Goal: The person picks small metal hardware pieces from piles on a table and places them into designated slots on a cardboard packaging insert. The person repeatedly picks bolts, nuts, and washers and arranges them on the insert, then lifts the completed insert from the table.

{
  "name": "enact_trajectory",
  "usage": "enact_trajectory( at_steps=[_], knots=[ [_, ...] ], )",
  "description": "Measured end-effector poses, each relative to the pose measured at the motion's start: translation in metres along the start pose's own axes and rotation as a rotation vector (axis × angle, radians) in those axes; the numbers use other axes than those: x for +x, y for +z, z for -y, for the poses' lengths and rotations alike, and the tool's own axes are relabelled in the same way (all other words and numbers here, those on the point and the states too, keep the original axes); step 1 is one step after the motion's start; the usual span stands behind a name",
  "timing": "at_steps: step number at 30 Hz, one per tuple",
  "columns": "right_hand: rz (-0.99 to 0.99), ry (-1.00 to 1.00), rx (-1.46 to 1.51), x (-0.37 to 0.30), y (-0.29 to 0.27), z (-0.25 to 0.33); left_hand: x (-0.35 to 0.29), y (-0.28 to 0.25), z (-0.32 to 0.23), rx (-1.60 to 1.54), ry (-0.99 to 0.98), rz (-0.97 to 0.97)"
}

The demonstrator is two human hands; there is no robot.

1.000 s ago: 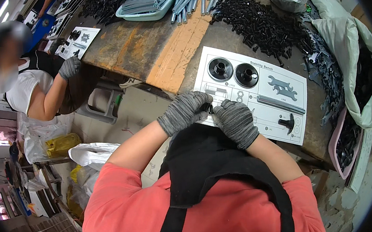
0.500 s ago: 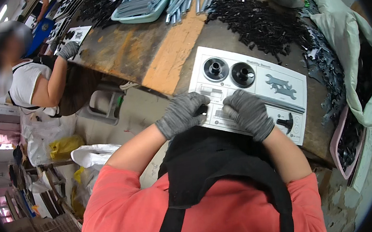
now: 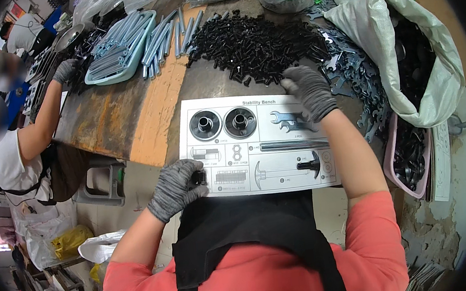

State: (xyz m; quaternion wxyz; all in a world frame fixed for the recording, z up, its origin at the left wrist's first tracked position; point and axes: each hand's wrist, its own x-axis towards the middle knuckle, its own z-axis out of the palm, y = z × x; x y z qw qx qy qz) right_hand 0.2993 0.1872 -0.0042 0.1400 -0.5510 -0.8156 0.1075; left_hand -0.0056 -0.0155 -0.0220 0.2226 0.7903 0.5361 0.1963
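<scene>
A white printed card (image 3: 268, 190) lies at the table's near edge. On it are two black round discs (image 3: 205, 124), open-end wrenches (image 3: 292, 120), a silver rod (image 3: 289, 145) and a black T-shaped knob (image 3: 310, 165). At its lower left corner, my gloved left hand (image 3: 174, 189) is closed around small black pieces (image 3: 198, 177), partly hidden by the fingers. My gloved right hand (image 3: 313, 94) is over the card's upper right corner, its fingers apart and reaching the near edge of a pile of black bolts (image 3: 257, 48). Nothing shows between those fingers.
Metal tubes fill a pale green tray (image 3: 119, 75); more tubes (image 3: 161, 43) lie beside it. Loose wrenches (image 3: 359, 85) spread at the right, near a white woven sack (image 3: 423, 82) and a pink bin (image 3: 414, 192). A person (image 3: 26, 148) works at the left beside a grey stool (image 3: 99, 183).
My right hand has left the card's middle and moved up to the bolt pile. The left hand stays at the card's lower left. My view has turned, so the card now looks straighter.
</scene>
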Motion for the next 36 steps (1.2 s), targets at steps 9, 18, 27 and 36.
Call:
enact_trajectory(
  at_steps=[9, 18, 27, 36],
  knots=[
    [0.206, 0.529, -0.289, 0.033, 0.001, -0.118, 0.048, -0.034, -0.035, -0.022, -0.018, -0.140],
    [-0.095, 0.541, 0.976, 0.007, -0.015, -0.119, 0.234, 0.017, -0.055, 0.035, 0.261, -0.057],
    [-0.158, 0.405, 1.594, -0.065, -0.031, -0.093, 0.374, 0.109, -0.078, 0.685, 0.079, -0.108],
    [-0.065, 0.367, 1.476, -0.078, -0.016, -0.063, 0.371, 0.087, -0.094, 0.668, 0.095, 0.020]
  ],
)
